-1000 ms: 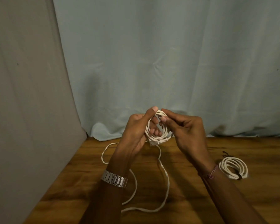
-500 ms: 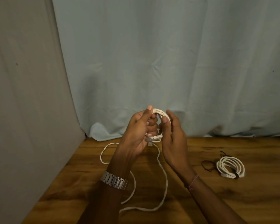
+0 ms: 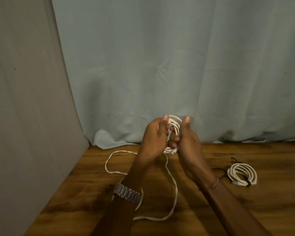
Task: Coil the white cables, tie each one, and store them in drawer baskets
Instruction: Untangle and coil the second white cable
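Both hands hold a small coil of white cable (image 3: 174, 124) raised above the wooden table (image 3: 245, 210). My left hand (image 3: 154, 138) grips the coil's left side, thumb pointing up. Against the coil's right side sits my right hand (image 3: 186, 138), thumb up and fingers curled through the loops. The cable's plug end peeks out below the hands. Its loose tail (image 3: 173, 188) hangs down and loops across the table, passing behind my left wrist. A second white cable (image 3: 243, 174), coiled and tied with a dark band, lies on the table to the right.
A pale blue curtain (image 3: 177, 65) hangs behind the table and bunches on its far edge. A grey cloth panel (image 3: 24, 116) closes the left side. A thin dark tie (image 3: 218, 169) lies just left of the tied coil.
My right hand has turned upright against the coil, its thumb now pointing up. The coil has gained a turn and the tail on the table has shortened slightly.
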